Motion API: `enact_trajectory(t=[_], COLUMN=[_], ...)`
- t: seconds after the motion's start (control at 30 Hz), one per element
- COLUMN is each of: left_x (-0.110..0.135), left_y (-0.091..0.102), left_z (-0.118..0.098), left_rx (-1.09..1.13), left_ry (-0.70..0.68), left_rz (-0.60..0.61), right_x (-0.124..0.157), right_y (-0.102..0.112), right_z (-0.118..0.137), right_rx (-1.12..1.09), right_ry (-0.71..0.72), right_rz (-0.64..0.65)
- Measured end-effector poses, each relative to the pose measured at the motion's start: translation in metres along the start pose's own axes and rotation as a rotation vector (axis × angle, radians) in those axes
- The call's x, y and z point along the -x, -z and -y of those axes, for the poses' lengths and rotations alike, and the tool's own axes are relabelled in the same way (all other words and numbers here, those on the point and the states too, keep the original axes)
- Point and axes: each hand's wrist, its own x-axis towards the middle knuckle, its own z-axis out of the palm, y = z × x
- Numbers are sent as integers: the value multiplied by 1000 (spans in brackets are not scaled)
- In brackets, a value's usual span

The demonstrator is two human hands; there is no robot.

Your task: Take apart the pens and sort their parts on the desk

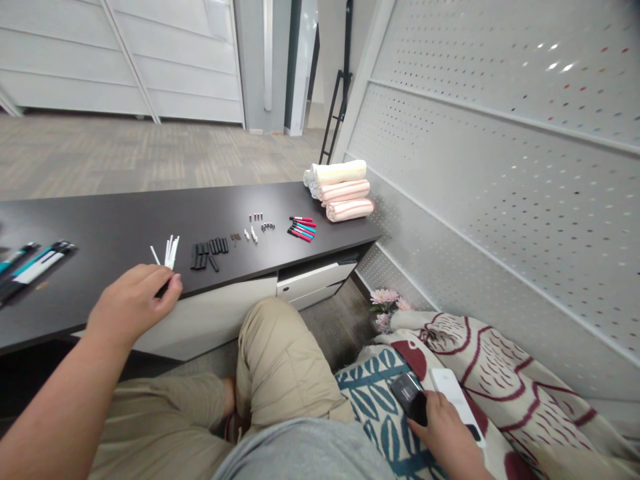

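Observation:
My left hand (133, 303) rests at the front edge of the dark table (120, 227), its fingers curled and pinched round a small dark piece I cannot make out. Just beyond it lie several thin white tubes (169, 252) and a group of black sleeves (207, 255). My right hand (443, 427) is down at my side on a patterned cushion (380, 407), fingers closed on a black phone (411, 395). A white flat device (453, 393) lies beside the phone.
Small parts (255, 230) and several red, teal and black pens (303, 228) lie further right on the table. Rolled towels (343, 191) are stacked at its far right end. More pens (33, 263) sit at the left. A perforated wall (500, 187) runs along the right.

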Motion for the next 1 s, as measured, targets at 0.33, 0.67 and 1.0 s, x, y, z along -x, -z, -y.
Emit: enact_trajectory(t=[0.33, 0.67, 1.0], left_x=[1, 1, -4], left_y=[-1, -2, 4], left_z=[0, -2, -14], left_rx=[16, -2, -52], left_ry=[3, 49, 113], left_rz=[-5, 5, 15], right_x=[6, 1, -2], right_y=[-5, 28, 50], right_z=[-22, -72, -57], right_rx=[0, -397, -516], right_ry=[-15, -112, -133], right_rz=[118, 433, 623])
